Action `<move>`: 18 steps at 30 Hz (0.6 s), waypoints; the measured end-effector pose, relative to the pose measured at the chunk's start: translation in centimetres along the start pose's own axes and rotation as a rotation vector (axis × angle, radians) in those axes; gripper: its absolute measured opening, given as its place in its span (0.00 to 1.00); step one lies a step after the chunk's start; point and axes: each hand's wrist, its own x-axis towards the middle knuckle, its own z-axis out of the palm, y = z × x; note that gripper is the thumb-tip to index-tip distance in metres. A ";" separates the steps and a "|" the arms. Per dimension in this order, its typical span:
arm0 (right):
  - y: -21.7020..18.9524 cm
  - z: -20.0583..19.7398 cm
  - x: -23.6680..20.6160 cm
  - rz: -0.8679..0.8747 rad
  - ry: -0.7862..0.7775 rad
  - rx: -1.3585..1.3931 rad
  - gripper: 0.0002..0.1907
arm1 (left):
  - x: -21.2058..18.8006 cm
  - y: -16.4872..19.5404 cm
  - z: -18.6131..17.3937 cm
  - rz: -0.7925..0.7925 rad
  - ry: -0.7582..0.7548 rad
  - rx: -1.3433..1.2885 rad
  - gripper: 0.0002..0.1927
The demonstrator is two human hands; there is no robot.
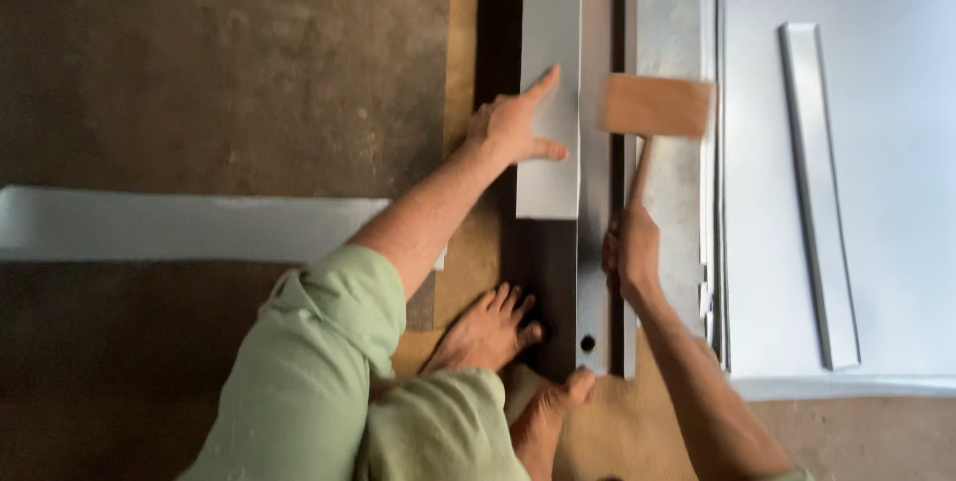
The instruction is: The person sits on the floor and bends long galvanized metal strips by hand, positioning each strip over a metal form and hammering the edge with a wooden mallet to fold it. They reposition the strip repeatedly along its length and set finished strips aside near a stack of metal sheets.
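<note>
Your right hand (pixel 631 257) is wrapped tight low on the wooden mallet (pixel 655 106), its head at one o'clock, while your left hand (pixel 515 125), spread flat, pins the thin sheet-metal strip (pixel 548 93) at twelve o'clock, likely light, springy and sharp-edged, so press its face.

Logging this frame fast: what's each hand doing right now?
Left hand: open, flat on the grey metal strip.
Right hand: closed around the wooden mallet handle.

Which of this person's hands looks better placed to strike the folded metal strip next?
The right hand, probably: it grips the wooden mallet, whose head hangs just beside the metal strip. The left hand lies flat on that strip, fingers spread, pinning it to the steel bar.
</note>
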 end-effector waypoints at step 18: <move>4.1 -3.0 -7.3 0.034 0.120 0.106 0.32 | 0.3 0.5 -0.6 -0.044 -0.033 0.090 0.71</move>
